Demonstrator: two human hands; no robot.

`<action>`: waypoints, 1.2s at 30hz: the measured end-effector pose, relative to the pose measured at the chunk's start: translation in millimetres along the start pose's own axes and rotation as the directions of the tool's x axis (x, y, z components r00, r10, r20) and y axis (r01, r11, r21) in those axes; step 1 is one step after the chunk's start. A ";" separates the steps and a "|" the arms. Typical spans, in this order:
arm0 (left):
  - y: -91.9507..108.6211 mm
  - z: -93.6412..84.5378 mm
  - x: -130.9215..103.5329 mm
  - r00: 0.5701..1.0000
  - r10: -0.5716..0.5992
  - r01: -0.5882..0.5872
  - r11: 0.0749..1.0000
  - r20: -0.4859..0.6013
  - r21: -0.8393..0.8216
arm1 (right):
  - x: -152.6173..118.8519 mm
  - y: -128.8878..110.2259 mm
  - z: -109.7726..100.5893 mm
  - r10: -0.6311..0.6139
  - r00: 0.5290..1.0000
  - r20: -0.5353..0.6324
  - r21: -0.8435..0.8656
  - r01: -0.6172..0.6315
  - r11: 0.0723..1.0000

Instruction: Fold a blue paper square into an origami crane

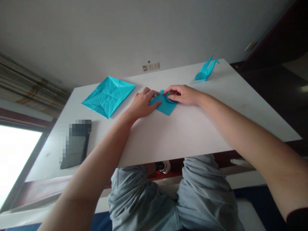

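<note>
A: Folded blue paper [165,106] — that is what both hands are on, near the middle of the white bench [183,128], a little toward its far edge.

B: Start with the big things, though. The bench itself?

A: White, wide, its far edge against a pale wall with a row of sockets [150,67]. Below its near edge, the person's knees in grey trousers [192,195] show.

B: Next in size?

A: A creased blue sheet [108,95], opened flat, lying left of the hands and well apart from them. Nearer the person on the left lies a dark flat case [75,149], partly blurred out.

B: And the hands?

A: The left hand [143,104] lies palm down, its fingers [154,94] pressing the left edge of the folded paper against the bench. The right hand [181,94] comes in from the right, its fingers [172,93] curled and pinching a small raised flap at the paper's upper right corner.

B: So both are closed on it?

A: The right pinches the flap; the left is flattened on it rather than wrapped round it.

B: Smallest?

A: A finished blue paper crane [206,71], standing near the bench's far right corner, well apart from the hands.
</note>
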State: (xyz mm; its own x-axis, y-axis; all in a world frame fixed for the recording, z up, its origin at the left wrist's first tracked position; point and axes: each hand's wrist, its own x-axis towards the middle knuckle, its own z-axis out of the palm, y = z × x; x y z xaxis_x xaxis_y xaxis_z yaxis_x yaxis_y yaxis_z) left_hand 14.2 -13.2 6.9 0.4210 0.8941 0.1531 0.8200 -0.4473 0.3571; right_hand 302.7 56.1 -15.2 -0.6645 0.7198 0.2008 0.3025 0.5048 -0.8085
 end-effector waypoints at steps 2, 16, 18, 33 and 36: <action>-0.2 0.2 0.0 1.000 0.002 -0.002 1.000 -0.003 0.000 | 0.0 -1.1 -0.1 -0.001 1.000 0.005 -0.008 0.001 1.000; 1.5 -0.1 -0.8 1.000 -0.008 0.008 1.000 0.001 0.001 | -1.3 -6.5 0.0 -0.006 1.000 0.005 -0.053 0.006 0.999; 1.4 0.0 -0.8 1.000 -0.003 0.003 1.000 0.002 0.004 | -1.1 -6.6 0.8 -0.005 1.000 0.003 -0.054 0.005 0.999; 0.2 0.4 -0.6 1.000 0.012 -0.012 1.000 -0.003 0.018 | -0.5 -5.1 2.2 -0.005 1.000 0.007 -0.080 0.005 0.997; 0.5 0.1 -0.7 1.000 0.003 -0.003 1.000 -0.001 0.021 | -0.5 -5.4 2.1 -0.001 1.000 0.011 -0.095 0.002 0.995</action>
State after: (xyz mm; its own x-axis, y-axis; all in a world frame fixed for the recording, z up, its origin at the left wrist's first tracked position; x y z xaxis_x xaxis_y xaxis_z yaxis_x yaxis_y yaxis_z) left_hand 14.3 -14.1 6.9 0.4234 0.8926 0.1552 0.8265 -0.4507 0.3373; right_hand 299.9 52.0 -12.1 -0.6725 0.7139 0.1952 0.3647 0.5491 -0.7520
